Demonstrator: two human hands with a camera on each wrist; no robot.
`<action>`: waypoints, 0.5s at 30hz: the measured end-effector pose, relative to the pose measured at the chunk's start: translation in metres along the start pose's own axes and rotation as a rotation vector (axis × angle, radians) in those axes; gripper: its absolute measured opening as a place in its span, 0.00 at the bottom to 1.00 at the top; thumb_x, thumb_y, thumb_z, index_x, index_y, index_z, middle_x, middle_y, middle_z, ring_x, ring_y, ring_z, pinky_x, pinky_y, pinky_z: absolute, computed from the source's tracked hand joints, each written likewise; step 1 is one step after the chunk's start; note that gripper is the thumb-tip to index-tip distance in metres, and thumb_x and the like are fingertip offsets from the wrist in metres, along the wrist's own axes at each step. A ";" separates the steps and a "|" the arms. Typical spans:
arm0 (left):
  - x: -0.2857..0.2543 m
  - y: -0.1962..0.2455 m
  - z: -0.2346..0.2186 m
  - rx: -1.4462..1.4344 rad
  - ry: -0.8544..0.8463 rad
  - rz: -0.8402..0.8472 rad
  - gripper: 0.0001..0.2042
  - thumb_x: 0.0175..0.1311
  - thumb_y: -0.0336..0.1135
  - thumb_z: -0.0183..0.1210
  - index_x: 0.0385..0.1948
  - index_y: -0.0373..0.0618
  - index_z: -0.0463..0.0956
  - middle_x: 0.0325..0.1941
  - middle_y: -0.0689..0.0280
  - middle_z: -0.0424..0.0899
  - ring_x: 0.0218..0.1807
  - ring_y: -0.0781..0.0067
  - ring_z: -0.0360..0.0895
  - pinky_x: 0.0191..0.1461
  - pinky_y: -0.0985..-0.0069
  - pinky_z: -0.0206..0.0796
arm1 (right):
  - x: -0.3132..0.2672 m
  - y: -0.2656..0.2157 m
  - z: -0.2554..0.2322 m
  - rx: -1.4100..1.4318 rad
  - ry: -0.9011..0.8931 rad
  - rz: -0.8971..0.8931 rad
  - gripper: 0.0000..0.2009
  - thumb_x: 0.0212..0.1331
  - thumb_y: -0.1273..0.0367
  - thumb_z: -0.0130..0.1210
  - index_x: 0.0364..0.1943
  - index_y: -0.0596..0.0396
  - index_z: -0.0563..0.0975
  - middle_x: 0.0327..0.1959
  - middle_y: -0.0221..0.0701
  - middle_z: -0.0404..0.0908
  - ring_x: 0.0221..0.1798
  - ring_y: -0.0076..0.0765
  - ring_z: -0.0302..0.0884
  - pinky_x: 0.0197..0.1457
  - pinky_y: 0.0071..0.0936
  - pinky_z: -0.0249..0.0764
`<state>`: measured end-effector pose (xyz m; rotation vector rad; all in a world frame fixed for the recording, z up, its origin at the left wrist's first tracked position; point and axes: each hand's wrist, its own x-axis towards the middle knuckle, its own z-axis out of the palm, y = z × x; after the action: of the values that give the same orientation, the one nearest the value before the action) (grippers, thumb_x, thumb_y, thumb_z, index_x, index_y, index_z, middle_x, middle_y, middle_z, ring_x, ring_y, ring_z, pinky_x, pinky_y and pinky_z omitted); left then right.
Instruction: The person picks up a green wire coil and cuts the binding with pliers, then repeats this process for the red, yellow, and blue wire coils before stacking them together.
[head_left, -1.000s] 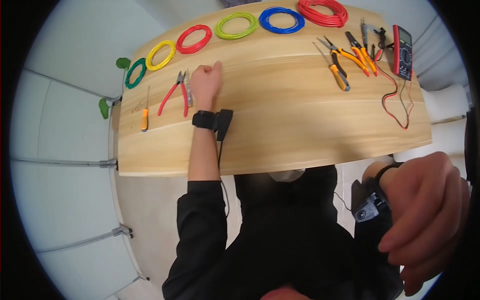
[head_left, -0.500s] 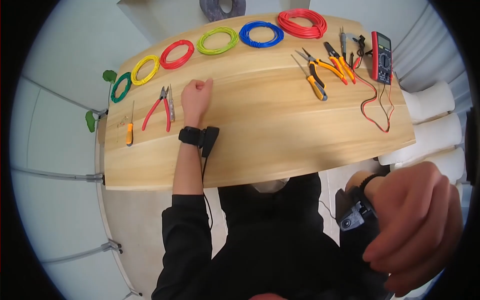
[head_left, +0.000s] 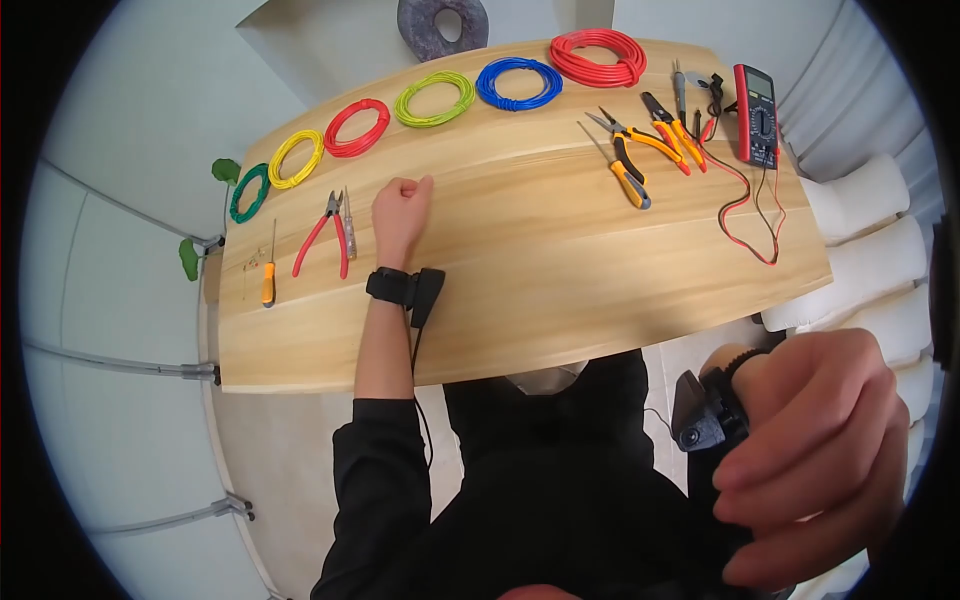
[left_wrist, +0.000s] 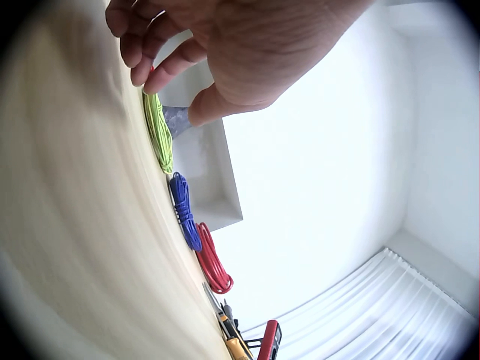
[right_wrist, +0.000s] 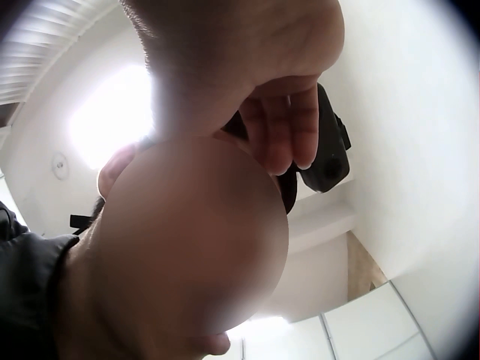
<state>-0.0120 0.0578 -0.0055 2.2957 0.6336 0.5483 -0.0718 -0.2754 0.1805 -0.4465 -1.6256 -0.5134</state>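
Note:
My left hand (head_left: 401, 217) rests on the wooden table (head_left: 520, 270) with its fingers loosely bent and nothing in them. Just left of it lie a clear-handled screwdriver (head_left: 350, 230) and red-handled diagonal cutters (head_left: 322, 233). The left wrist view shows the same hand (left_wrist: 255, 45) with bent, spread fingers. Raised close to the head camera, my right hand (head_left: 810, 460) has loosely bent fingers and no object shows in it. In the right wrist view its fingertips (right_wrist: 279, 161) overlap a black head-worn device (right_wrist: 328, 150).
Wire coils line the far edge: green (head_left: 250, 192), yellow (head_left: 296, 159), red (head_left: 357, 128), lime (head_left: 434, 99), blue (head_left: 519, 84) and a larger red one (head_left: 598, 58). Long-nose pliers (head_left: 632, 140), a screwdriver (head_left: 630, 185) and a multimeter (head_left: 757, 115) lie right. An orange screwdriver (head_left: 268, 285) lies left.
The head view has shifted, so the table sits lower and further left in the picture. The left hand stays at the same spot beside the cutters; the right hand remains raised.

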 end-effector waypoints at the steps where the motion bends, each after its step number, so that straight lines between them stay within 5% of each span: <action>1: 0.003 -0.001 0.000 -0.008 -0.007 0.000 0.19 0.49 0.49 0.58 0.25 0.37 0.76 0.25 0.57 0.79 0.31 0.61 0.77 0.36 0.70 0.67 | -0.005 -0.003 -0.007 0.071 -0.007 -0.042 0.08 0.39 0.83 0.57 0.19 0.54 0.76 0.17 0.21 0.77 0.16 0.15 0.72 0.21 0.13 0.73; 3: 0.005 -0.001 0.000 0.021 -0.032 -0.010 0.19 0.50 0.49 0.58 0.24 0.36 0.76 0.24 0.57 0.79 0.30 0.61 0.77 0.36 0.70 0.67 | -0.005 -0.003 -0.007 0.043 0.012 -0.043 0.05 0.41 0.79 0.57 0.22 0.53 0.76 0.17 0.21 0.76 0.16 0.16 0.71 0.21 0.13 0.71; 6: 0.003 -0.007 0.004 -0.102 -0.059 0.021 0.19 0.50 0.48 0.58 0.25 0.36 0.76 0.24 0.56 0.79 0.29 0.62 0.77 0.35 0.71 0.67 | -0.002 -0.001 0.004 -0.468 0.065 0.206 0.05 0.47 0.70 0.55 0.30 0.52 0.76 0.17 0.22 0.74 0.16 0.19 0.68 0.22 0.16 0.66; 11: 0.003 -0.005 0.006 -0.111 -0.093 -0.017 0.19 0.51 0.48 0.58 0.25 0.36 0.76 0.24 0.57 0.79 0.28 0.65 0.76 0.35 0.73 0.66 | -0.052 0.032 -0.013 -0.724 0.310 0.704 0.16 0.44 0.79 0.48 0.41 0.66 0.73 0.19 0.31 0.72 0.22 0.24 0.70 0.29 0.20 0.66; 15: 0.005 -0.012 0.011 -0.149 -0.084 -0.011 0.18 0.51 0.47 0.58 0.24 0.36 0.76 0.21 0.60 0.78 0.25 0.70 0.74 0.33 0.75 0.65 | -0.118 0.090 -0.054 -0.766 0.241 0.912 0.10 0.48 0.78 0.49 0.36 0.61 0.76 0.15 0.27 0.69 0.20 0.18 0.67 0.24 0.17 0.63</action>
<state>-0.0056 0.0635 -0.0202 2.1615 0.5460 0.4751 0.0371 -0.2310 0.0742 -1.5323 -0.7965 -0.4353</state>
